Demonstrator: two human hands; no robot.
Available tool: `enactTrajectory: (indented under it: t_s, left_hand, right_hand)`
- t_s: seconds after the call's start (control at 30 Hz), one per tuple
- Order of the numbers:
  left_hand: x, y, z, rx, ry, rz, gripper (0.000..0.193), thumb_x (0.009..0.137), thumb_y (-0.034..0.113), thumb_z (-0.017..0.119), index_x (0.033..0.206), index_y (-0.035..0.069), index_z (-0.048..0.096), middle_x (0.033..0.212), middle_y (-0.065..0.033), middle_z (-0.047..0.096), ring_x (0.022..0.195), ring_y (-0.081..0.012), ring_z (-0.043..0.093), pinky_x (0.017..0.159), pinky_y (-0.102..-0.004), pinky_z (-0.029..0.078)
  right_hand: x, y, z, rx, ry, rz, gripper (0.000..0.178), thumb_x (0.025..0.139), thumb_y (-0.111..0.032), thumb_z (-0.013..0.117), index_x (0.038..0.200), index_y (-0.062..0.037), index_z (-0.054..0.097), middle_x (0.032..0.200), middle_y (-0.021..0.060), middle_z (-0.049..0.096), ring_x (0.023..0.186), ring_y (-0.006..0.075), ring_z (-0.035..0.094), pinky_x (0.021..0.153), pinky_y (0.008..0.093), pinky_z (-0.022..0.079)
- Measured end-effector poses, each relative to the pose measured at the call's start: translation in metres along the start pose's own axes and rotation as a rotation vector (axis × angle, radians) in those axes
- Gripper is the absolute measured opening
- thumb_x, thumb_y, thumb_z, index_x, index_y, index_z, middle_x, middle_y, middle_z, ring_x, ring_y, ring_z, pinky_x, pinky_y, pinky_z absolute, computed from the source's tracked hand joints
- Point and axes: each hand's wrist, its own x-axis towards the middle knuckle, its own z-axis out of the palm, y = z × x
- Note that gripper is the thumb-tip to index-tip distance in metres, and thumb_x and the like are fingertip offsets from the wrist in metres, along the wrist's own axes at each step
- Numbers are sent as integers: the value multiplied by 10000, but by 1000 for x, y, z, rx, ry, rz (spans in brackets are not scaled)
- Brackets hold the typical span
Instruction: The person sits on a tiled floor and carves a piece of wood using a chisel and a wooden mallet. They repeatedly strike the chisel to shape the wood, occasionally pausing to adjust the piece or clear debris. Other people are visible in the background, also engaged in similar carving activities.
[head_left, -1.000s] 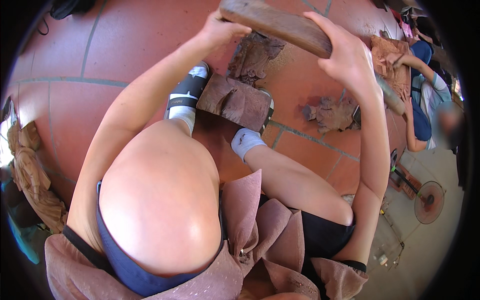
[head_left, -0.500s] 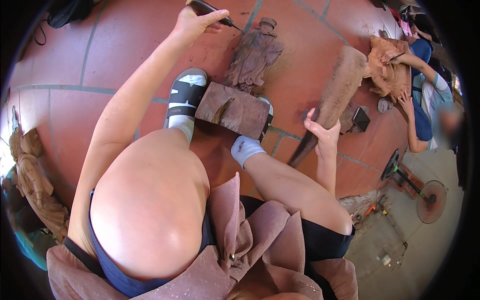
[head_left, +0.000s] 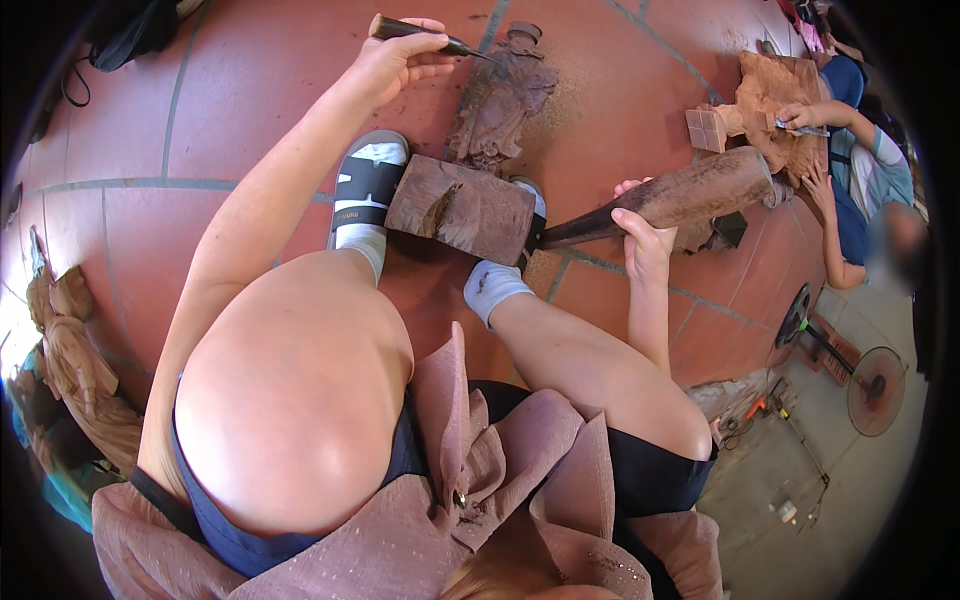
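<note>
A dark carved wooden figure [head_left: 500,105] lies on the tiled floor, its head away from me and its block base [head_left: 460,210] between my feet. Thumb and fingers of my left hand [head_left: 398,68] close around a carving chisel [head_left: 425,40], whose handle end points left. The thin blade reaches the figure's upper part, though whether its tip touches is hard to see. To the right of the base, my right hand [head_left: 648,235] grips a club-shaped wooden mallet [head_left: 705,190]. Its thick end points right, well apart from the chisel, and its narrow end comes close to the base.
Another person [head_left: 868,175] sits at the far right, hands on a lighter wood carving [head_left: 775,100]. A dark object [head_left: 725,232] lies beyond my right hand. A fan [head_left: 878,390] stands lower right, near cables and tools. Another carved figure [head_left: 75,345] is at the left edge.
The mallet has tilted down toward the right, its thick end moving away from the figure. My left hand and the chisel have shifted slightly. The other person's carving shows a different side.
</note>
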Motion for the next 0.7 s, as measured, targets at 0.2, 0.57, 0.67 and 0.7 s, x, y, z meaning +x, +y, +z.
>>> enactTrajectory:
  t_s: [0.2,0.57,0.67,0.7]
  left_hand:
    - [-5,-6,25,178,-78,18,274,777,31,762,1026,36,646,971,-111,672,825,-181,692,712,-275,601]
    - [7,11,15,540,-113,236,256,806,134,765,1001,17,648,921,-85,684,824,-151,674,730,-285,577]
    - [12,31,18,395,23,144,231,872,175,705,994,23,582,850,-112,685,695,-191,684,615,-315,589]
    - [11,35,22,315,36,142,221,872,176,706,980,23,588,850,-110,683,700,-189,684,619,-314,590]
  right_hand:
    - [0,10,-9,-11,-39,-17,584,694,165,650,1215,-28,470,1110,130,583,1083,247,581,970,378,466]
    - [1,21,-2,48,-45,-4,519,762,94,659,1216,-54,455,1108,140,593,1038,254,606,924,397,498]
    - [7,25,-1,-1,-3,-4,478,766,86,670,1185,-38,475,1046,133,618,972,240,632,876,378,524]
    - [9,27,-1,-14,14,1,464,765,84,674,1172,-32,483,1022,130,627,949,234,640,862,372,530]
